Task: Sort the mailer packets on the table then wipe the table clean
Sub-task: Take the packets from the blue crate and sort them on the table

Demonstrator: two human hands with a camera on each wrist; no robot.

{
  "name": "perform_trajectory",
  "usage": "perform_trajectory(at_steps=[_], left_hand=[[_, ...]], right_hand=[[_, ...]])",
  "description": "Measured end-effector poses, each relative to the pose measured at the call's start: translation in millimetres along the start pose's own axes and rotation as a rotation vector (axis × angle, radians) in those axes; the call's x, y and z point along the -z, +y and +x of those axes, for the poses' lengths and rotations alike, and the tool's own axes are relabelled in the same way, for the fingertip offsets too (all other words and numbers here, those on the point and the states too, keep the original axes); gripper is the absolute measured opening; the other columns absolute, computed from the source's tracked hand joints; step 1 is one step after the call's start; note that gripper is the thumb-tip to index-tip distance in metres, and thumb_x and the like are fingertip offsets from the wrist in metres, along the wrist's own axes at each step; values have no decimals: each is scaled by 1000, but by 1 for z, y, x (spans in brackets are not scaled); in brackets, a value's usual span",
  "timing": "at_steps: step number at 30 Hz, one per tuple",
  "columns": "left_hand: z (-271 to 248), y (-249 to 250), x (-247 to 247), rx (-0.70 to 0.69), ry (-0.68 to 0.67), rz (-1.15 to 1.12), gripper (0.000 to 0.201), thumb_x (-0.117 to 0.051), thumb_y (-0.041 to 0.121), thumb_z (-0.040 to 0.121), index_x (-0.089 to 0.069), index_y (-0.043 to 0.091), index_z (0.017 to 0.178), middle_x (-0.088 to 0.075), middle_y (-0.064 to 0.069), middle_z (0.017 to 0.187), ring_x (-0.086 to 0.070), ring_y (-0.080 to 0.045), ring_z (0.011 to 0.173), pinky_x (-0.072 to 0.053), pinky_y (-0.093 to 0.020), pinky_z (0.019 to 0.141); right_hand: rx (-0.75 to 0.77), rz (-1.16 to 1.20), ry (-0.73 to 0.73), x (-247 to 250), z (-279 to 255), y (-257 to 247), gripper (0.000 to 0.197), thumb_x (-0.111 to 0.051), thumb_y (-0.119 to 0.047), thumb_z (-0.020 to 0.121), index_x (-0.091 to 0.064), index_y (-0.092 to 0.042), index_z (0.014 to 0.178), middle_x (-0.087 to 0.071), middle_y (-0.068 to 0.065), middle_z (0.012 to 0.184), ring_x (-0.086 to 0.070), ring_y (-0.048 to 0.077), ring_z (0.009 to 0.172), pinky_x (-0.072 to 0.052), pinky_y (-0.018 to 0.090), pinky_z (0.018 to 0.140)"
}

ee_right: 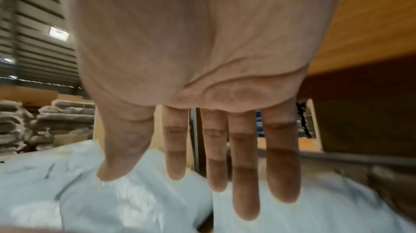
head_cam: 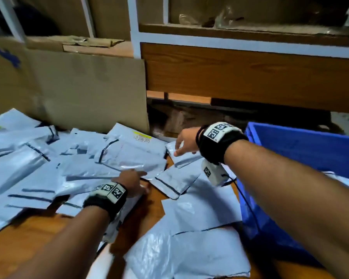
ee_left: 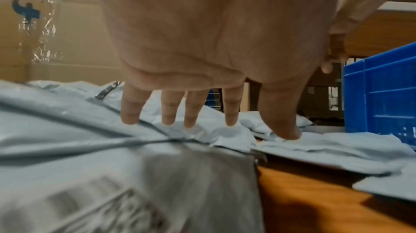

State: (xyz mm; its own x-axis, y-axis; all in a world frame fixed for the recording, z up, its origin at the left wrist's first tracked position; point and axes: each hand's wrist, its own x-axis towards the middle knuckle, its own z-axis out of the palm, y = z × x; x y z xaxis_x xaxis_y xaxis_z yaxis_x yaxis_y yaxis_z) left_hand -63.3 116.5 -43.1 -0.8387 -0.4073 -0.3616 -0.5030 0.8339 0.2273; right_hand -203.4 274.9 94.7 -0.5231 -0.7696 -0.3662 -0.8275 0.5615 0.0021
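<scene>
Blurry print on the closest mailer packets (ee_left: pixel 94 206) is too smeared for me to read. Under my left hand (head_cam: pixel 132 182), fingers straight, lies the pile. My right hand (head_cam: pixel 186 140), fingers spread, reaches a small packet (head_cam: pixel 182 156) beside the blue bin (head_cam: pixel 302 146).

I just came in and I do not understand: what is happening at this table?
A person is sorting grey mailer packets scattered over a wooden table. The left hand presses flat on the pile, while the right hand reaches with straight fingers over a small packet. A blue crate stands at the right. Neither hand holds anything.
</scene>
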Motion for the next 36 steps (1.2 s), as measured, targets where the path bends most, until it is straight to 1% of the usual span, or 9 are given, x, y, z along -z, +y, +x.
perform_trajectory(at_steps=[3,8,11,14,17,20,28,32,36], left_hand=[[12,-24,-17,-27,6,43,66,-47,65,76,-45,38,136,-41,-6,145,-40,-30,131,-39,-51,104],[13,-37,-26,-69,-34,125,68,-68,60,73,-44,38,133,-34,-4,143,-30,-29,136,-38,-61,101],[15,-40,-27,-78,-41,118,69,-68,59,75,-44,35,135,-33,-5,144,-27,-29,138,-35,-63,102],[13,-40,-23,-89,-54,94,67,-69,55,76,-45,33,134,-35,-7,142,-27,-30,138,-34,-62,102],[8,-39,-14,-131,-65,28,57,-72,48,77,-55,23,125,-45,-9,130,-42,-30,127,-42,-46,101],[3,-36,-3,-200,-16,-14,51,-72,38,81,-57,22,127,-48,-9,127,-50,-27,118,-43,-33,94],[1,-7,-5,-310,-28,-44,52,-67,47,84,-57,22,127,-44,-7,140,-36,-25,136,-39,-38,105],[-2,-13,-20,-227,-40,37,77,-65,58,79,-34,33,145,-27,-5,154,-31,-27,139,-37,-47,107],[-15,-26,-17,-128,104,119,80,-67,68,69,-47,28,135,-48,-8,136,-46,-30,124,-44,-42,99]], right_hand=[[-64,0,-102,-50,25,-11,45,-58,-45,92,-60,-18,128,-60,4,129,-58,23,109,-41,26,91],[-148,50,-203,-115,58,-14,79,-58,-58,87,-24,-26,151,-26,9,156,-32,30,140,-30,39,111],[-222,60,-211,-139,65,-18,85,-59,-65,81,-21,-35,151,-23,15,155,-32,38,137,-34,46,109],[-238,85,-148,-140,67,-23,72,-61,-54,85,-32,-31,147,-35,14,149,-38,37,132,-37,43,106],[-209,139,-104,-131,64,-19,47,-60,-31,91,-51,-21,136,-53,9,136,-48,29,125,-42,34,98],[-182,160,-88,-121,54,-11,40,-63,-32,88,-59,-23,127,-62,4,124,-55,26,116,-43,29,87],[-213,192,-127,-114,5,7,49,-72,-35,82,-58,-31,129,-60,-2,128,-55,19,115,-43,26,92],[-234,244,-241,-139,-5,18,54,-78,-31,77,-59,-36,127,-55,-6,134,-53,17,119,-42,28,99],[-268,442,-127,-140,-8,23,46,-71,-56,76,-64,-35,116,-54,-4,133,-51,18,122,-40,34,103]])
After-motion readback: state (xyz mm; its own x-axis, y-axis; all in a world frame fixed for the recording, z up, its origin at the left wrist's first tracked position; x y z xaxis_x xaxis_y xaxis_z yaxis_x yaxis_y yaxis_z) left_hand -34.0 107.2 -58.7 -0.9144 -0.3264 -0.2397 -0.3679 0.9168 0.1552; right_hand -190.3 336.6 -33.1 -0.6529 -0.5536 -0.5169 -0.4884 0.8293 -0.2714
